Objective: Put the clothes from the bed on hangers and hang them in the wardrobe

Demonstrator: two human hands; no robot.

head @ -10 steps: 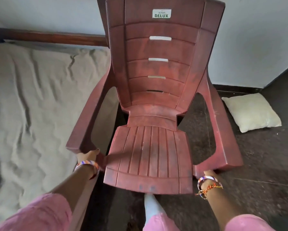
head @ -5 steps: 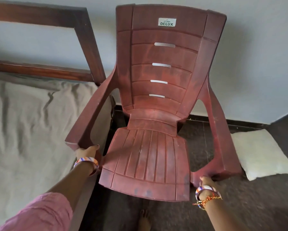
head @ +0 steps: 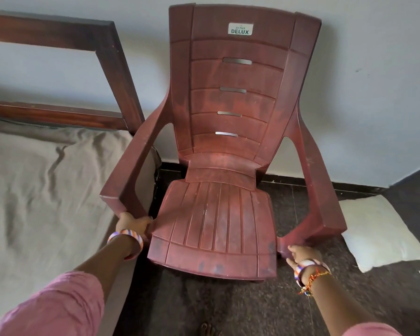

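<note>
Right now my left hand point(head: 133, 223) grips the maroon plastic chair point(head: 228, 146) at the base of its left armrest, fingers curled round the edge beside the seat. My right hand point(head: 301, 253) holds the foot of the other armrest, thumb and fingers wrapped on it. Out past my left hand lies the bed point(head: 46, 190), its wrinkled grey sheet bare; I see no clothes on the part in view. Just beyond my right hand a pale pillow point(head: 379, 231) rests on the dark floor point(head: 228, 309). Both wrists wear striped bangles.
</note>
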